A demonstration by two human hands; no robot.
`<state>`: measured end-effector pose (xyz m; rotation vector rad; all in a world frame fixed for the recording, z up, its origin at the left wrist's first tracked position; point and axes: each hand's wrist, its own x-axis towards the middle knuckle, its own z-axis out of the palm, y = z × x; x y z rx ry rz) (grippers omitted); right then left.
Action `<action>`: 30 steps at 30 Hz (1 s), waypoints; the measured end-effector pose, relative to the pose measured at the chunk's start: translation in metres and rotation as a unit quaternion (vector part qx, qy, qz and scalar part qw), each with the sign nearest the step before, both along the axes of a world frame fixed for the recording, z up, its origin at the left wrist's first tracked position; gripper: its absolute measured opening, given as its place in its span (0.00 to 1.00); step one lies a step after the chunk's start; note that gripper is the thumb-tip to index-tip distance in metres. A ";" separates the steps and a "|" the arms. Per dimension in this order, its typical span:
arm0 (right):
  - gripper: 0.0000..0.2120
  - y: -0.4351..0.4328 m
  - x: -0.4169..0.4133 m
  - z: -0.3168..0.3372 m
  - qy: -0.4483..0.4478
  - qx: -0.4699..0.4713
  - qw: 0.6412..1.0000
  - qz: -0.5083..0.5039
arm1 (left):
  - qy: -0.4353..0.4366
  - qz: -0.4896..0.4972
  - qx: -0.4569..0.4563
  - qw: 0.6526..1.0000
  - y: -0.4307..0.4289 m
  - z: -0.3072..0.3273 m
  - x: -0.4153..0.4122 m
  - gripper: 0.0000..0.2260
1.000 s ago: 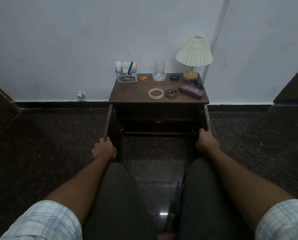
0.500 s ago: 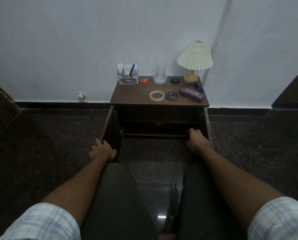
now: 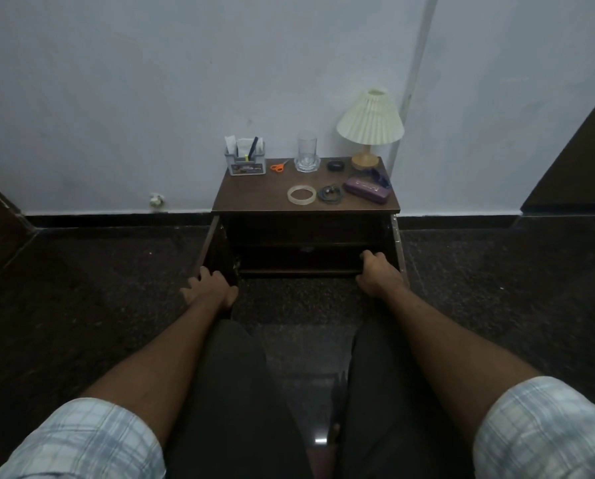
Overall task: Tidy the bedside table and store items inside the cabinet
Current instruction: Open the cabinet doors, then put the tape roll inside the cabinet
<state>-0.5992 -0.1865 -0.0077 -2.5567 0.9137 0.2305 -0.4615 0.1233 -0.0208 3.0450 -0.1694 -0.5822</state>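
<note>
Doors of dark wood stand swung out on both sides of the bedside table [image 3: 254,205], your left hand [image 3: 210,288] curled over the left door [image 3: 209,248] and your right hand [image 3: 375,271] closed on the right door [image 3: 398,243], the cabinet [image 3: 299,257] between them too dark to read. Jolt it and you risk tipping the pleated lamp [image 3: 370,122] at the back right corner or the clear glass [image 3: 307,155] at the back edge, while the purple case [image 3: 367,190], coiled cable [image 3: 330,194] and tape ring [image 3: 301,194] near the front edge could slide off.
</note>
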 end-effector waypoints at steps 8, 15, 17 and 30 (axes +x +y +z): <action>0.27 0.011 0.006 0.025 -0.038 0.018 0.999 0.014 | -0.053 -0.041 -0.058 0.996 -0.014 0.031 -0.025 0.22; 0.24 0.015 0.040 0.028 -0.102 0.057 0.992 0.045 | -0.080 -0.059 -0.180 0.979 -0.047 0.045 -0.003 0.15; 0.23 0.014 0.061 0.025 -0.121 0.091 0.987 0.053 | -0.064 -0.049 -0.239 0.968 -0.063 0.038 0.013 0.12; 0.32 -0.029 0.254 -0.046 -0.225 0.154 0.962 0.009 | -0.032 0.039 -0.426 0.903 -0.191 -0.034 0.188 0.22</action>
